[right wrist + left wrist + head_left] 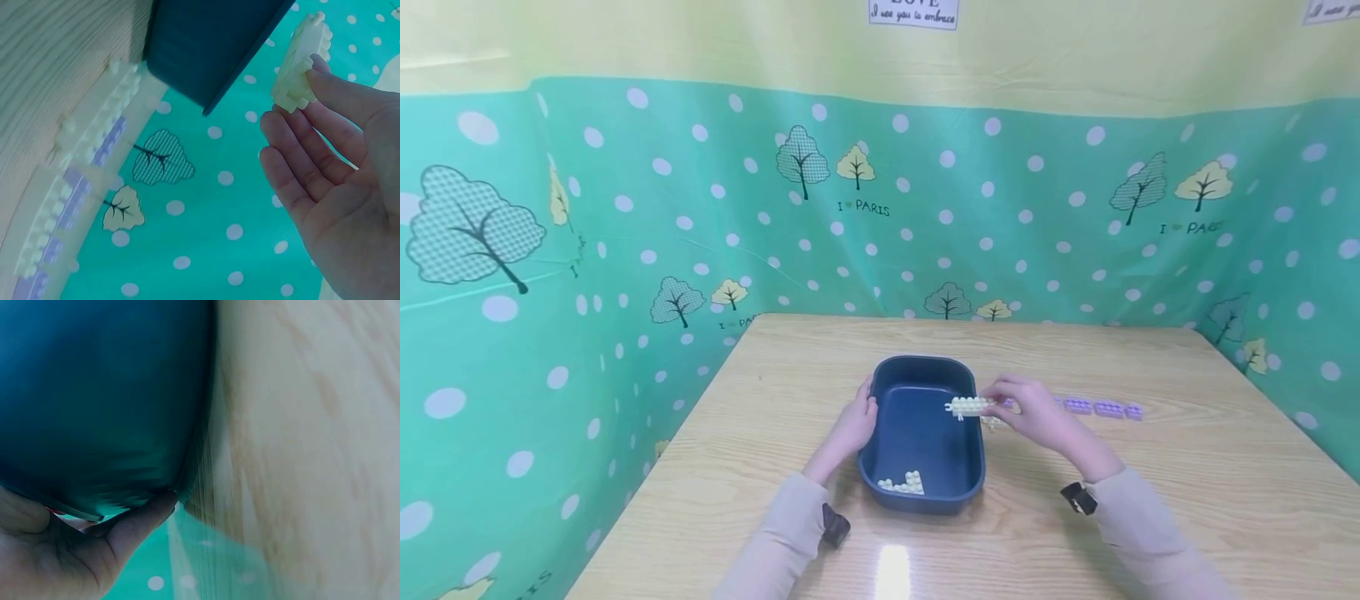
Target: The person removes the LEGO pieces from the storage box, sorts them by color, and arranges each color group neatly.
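Observation:
My left hand [856, 421] grips the left side of a dark blue plastic bin [867, 475]. Up close in the left wrist view, a finger [140, 528] lies against the bin's outer wall. Between thumb and fingertips, my right hand [1030, 408] pinches a pale yellow strip of building blocks [966, 406]. This studded strip sticks out over the bin's right rim. In the right wrist view the held strip [300, 65] is tilted, with the other fingers spread below it. Inside the bin, more pale yellow blocks [913, 482] lie at the near end.
Purple blocks [1108, 408] lie in a row on the wooden table [1187, 492], right of the bin. Beside them, pale yellow block strips [47, 219] show in the right wrist view. A green dotted curtain [1022, 183] hangs around the table.

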`<state>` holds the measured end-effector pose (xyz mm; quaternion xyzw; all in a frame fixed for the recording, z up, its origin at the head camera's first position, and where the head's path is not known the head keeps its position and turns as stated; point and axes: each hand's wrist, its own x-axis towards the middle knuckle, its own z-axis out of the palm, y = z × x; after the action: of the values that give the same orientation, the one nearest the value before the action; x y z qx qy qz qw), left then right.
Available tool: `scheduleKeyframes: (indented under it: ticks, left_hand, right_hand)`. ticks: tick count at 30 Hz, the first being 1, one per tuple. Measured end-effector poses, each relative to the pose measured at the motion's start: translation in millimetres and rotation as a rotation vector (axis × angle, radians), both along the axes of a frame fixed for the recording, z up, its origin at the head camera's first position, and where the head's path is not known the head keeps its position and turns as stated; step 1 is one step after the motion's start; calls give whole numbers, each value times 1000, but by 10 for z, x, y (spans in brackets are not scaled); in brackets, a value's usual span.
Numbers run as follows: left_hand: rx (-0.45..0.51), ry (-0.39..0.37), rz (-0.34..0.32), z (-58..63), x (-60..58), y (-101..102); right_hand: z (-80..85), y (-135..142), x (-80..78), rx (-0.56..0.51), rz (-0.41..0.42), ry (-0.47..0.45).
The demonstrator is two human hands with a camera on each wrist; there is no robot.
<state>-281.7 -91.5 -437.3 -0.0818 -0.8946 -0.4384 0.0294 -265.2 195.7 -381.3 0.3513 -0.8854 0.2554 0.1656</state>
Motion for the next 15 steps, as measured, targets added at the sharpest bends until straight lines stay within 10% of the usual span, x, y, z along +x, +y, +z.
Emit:
scheduleKeyframes:
  ticks: [15]
  left_hand:
    - [14,0,0,17,28,-8]
  right_hand:
    - [33,417,40,7,-148,-48]
